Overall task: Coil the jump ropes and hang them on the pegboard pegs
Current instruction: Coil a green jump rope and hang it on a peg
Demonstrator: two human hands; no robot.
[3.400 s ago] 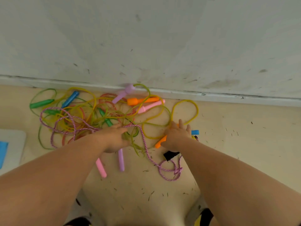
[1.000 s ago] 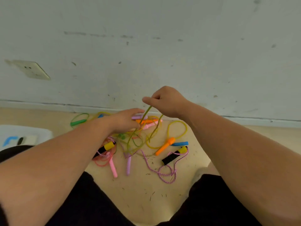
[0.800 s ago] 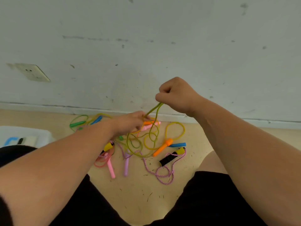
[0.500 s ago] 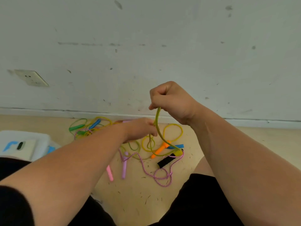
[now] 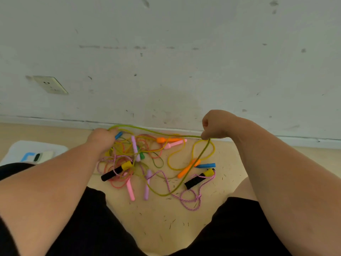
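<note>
Person seated on the floor, facing the wall.

- Left hand: fingers curled round an olive-green rope, just above the pile.
- Right hand: clenched in a fist, grasping the same rope, raised near the skirting.
- The rope runs taut between the two hands. From the right fist it drops to the floor in a long loop.
- Remaining jump ropes lie tangled on the floor between the knees and the wall. Orange, pink, lilac, blue and black-and-yellow handles are visible. A braided purple rope trails nearest the person.
- Container: a white tray at the left holds a cream phone-like device.
</note>
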